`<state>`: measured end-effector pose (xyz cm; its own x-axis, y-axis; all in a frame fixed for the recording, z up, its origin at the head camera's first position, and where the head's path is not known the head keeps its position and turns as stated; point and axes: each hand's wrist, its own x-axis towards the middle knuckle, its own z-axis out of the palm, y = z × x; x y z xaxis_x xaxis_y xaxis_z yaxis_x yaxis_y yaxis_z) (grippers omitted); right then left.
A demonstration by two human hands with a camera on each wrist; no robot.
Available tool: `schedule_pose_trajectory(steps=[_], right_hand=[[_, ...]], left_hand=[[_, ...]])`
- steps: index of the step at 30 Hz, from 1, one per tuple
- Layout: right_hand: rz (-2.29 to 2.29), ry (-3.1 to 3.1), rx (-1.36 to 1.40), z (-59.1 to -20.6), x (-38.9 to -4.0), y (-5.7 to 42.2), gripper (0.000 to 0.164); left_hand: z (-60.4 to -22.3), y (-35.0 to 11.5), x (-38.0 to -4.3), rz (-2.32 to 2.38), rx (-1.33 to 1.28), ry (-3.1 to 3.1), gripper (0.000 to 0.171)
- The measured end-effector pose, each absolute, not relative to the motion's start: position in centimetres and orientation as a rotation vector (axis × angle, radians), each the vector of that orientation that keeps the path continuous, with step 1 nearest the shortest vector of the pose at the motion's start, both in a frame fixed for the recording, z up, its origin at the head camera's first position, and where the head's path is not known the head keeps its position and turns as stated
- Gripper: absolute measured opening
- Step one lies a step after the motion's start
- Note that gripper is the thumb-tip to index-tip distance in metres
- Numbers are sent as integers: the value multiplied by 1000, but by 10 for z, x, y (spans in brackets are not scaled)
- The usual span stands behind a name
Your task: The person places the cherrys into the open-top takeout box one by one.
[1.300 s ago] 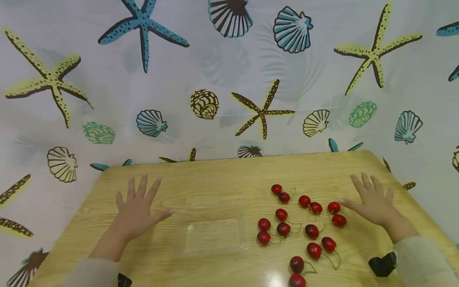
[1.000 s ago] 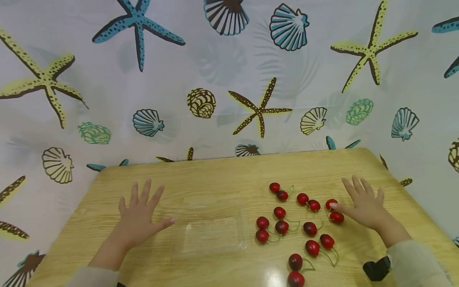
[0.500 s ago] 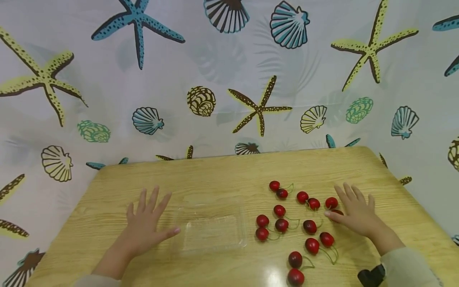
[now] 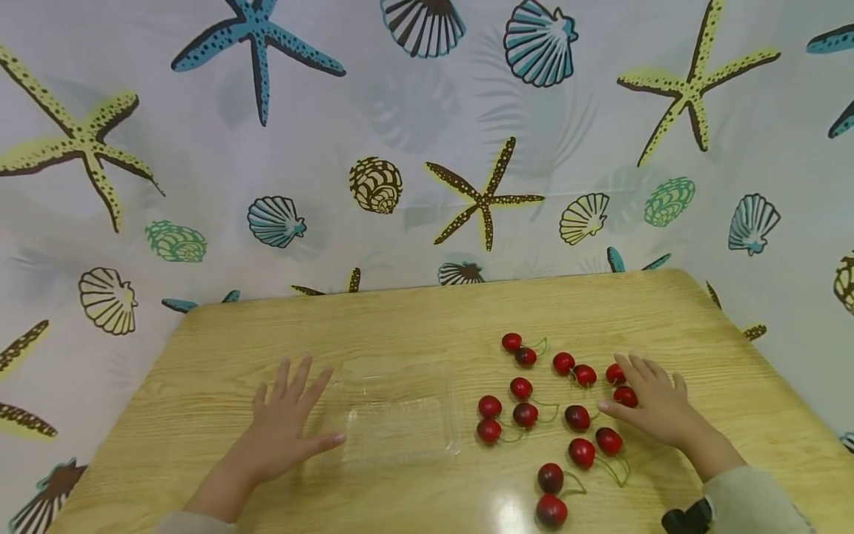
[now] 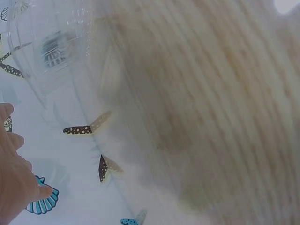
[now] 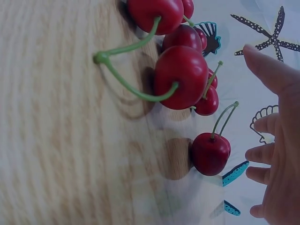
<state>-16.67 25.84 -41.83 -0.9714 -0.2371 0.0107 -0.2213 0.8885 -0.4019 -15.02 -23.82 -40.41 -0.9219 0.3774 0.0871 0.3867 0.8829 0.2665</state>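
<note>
My left hand (image 4: 282, 430) hovers with spread fingers just left of a clear plastic tray (image 4: 399, 461); in the left wrist view that hand (image 5: 16, 173) shows at the left edge. Above the rightmost cherries (image 4: 625, 397) is my right hand (image 4: 657, 404), fingers extended and holding nothing; it covers part of that pair. Red cherries with green stems lie in pairs to the right of the tray, such as the front pair (image 4: 551, 511). The right wrist view has cherries (image 6: 182, 77) close up, with the right hand (image 6: 281, 126) beside them.
A wooden table (image 4: 320, 319) carries everything. Behind it hangs a pale curtain (image 4: 414, 111) printed with starfish and shells. A dark strap piece (image 4: 687, 518) sits at the right wrist.
Both hands have moved inward and nearer: the left toward the tray, the right leftward over the rightmost cherries. The head view has shifted slightly. Tray and cherries stay in place.
</note>
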Motion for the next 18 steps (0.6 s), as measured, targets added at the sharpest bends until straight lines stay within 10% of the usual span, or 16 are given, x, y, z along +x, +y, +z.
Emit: schedule_pose_trajectory(steps=[18], right_hand=[[-632, 3033, -364, -421, -164, 254, 77]], left_hand=[[-417, -230, -149, -455, -704, -2991, 84]])
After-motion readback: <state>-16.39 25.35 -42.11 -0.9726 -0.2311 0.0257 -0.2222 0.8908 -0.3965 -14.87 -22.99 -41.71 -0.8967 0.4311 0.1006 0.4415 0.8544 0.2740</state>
